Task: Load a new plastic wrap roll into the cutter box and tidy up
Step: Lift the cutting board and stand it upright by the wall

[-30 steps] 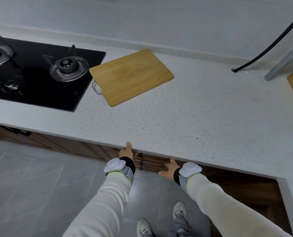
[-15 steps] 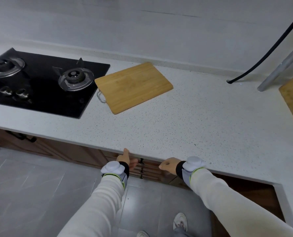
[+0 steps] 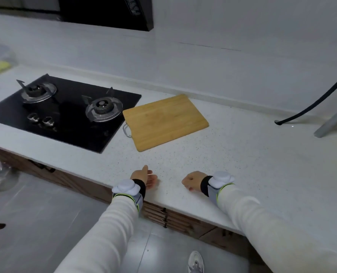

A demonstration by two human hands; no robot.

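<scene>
Countertop (image 3: 242,164) now under left hand (image 3: 144,177), right hand (image 3: 192,181); earlier below edge.

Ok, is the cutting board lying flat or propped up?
Flat. The cutting board lies with its broad face on the countertop, beside the stove.

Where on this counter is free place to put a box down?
Free: the wide countertop stretch between the cutting board and the black cable, and the strip in front of the board. Crowded: the left end, filled by the stove.
</scene>
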